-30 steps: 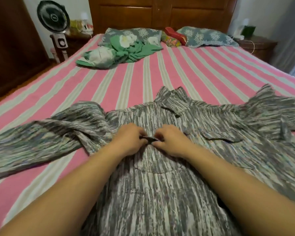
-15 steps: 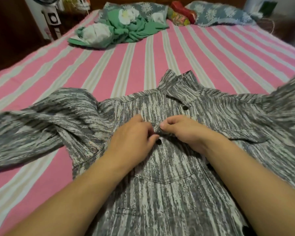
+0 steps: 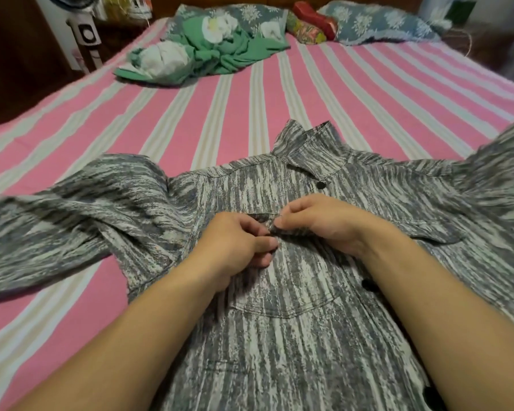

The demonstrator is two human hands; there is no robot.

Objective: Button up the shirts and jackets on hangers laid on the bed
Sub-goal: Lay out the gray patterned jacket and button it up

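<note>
both grips (image 3: 275, 232) on shirt placket (image 3: 279, 229)

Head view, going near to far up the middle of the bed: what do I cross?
Grey shirt's chest pocket → left hand and right hand pinching the placket → collar button → collar → bare striped sheet → green crumpled cloth → pillows.

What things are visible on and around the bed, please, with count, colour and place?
shirt: one, grey and white, spread on the near bed
buttons: at least three visible, black, along the shirt front
sheet: one, pink with pale stripes, covering the bed
cloth: one crumpled, green and white, far left
pillows: two, blue floral, at the head
fan: one, white, left of the bed
left hand: pinches the shirt front
right hand: pinches the shirt front
</note>
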